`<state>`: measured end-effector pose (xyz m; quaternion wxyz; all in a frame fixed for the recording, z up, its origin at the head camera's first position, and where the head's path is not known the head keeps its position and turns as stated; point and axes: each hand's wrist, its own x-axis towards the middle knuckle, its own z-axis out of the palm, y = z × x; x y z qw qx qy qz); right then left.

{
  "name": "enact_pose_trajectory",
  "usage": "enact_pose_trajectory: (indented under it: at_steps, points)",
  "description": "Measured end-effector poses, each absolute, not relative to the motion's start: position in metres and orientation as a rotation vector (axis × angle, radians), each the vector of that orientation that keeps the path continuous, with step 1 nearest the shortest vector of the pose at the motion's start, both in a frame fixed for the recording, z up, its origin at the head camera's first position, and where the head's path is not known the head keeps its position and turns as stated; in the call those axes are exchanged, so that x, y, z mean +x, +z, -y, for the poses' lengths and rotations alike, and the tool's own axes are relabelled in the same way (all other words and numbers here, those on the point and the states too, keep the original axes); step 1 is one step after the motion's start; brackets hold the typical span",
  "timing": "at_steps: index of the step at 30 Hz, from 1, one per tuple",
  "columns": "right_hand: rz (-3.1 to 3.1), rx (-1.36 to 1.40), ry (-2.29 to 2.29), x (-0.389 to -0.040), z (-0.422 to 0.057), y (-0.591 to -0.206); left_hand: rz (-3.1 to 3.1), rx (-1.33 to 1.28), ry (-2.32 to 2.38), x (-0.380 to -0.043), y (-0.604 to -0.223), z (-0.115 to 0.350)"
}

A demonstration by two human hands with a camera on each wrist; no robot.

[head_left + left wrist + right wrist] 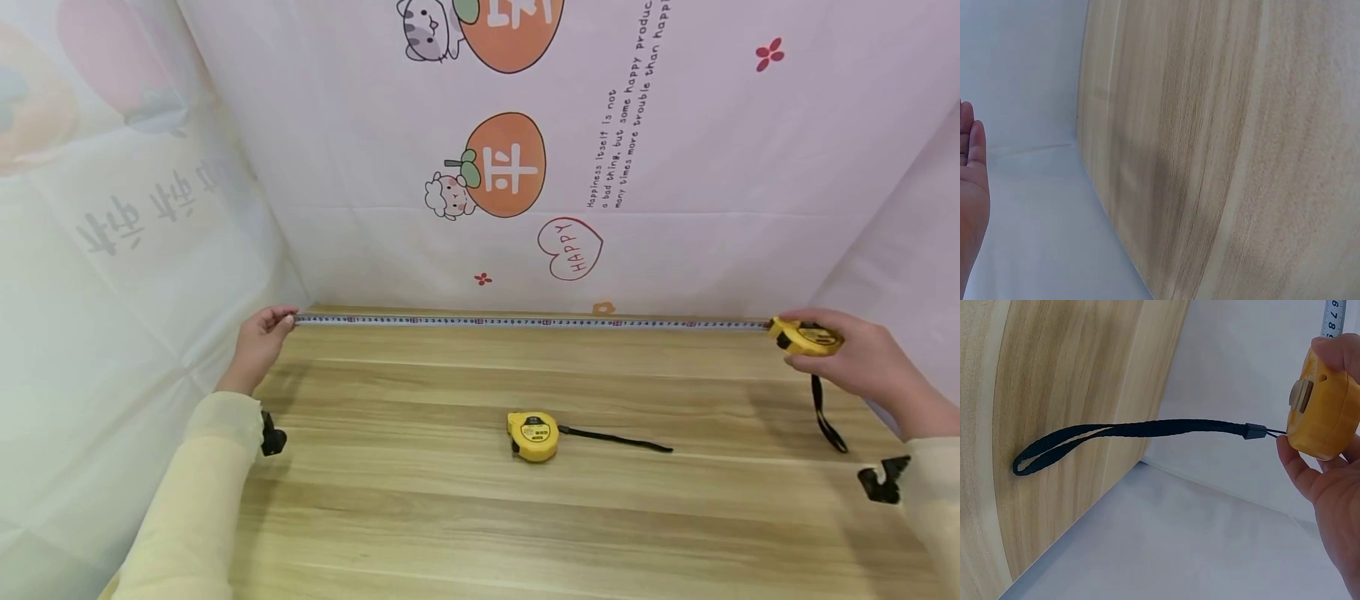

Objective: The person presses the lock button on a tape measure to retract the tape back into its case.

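A yellow tape measure (808, 337) is gripped in my right hand (862, 346) at the right side of the table. Its white blade (517, 323) runs out straight and level along the table's back edge. At the far left my left hand (261, 337) pinches the blade's end between thumb and fingers. From the case a black wrist strap (1172, 428) hangs over the wood in the right wrist view. The left wrist view catches only part of my left hand (972, 187), with the blade out of sight.
A second yellow tape measure (533, 437) lies on the wooden table (450, 525), its black strap (618, 439) stretched to the right. Printed white cloth (360, 167) hangs behind the table, with plain white cloth at both sides.
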<state>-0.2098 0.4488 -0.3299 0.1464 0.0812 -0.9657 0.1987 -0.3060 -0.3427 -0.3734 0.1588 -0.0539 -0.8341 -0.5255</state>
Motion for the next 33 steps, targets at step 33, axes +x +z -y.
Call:
enact_pose_trajectory:
  at_steps: [33]
  points:
    - [2.801,0.451,0.476,-0.2082,-0.4465,-0.3302,2.431,-0.156,-1.476,-0.3043,-0.3772,0.3466]
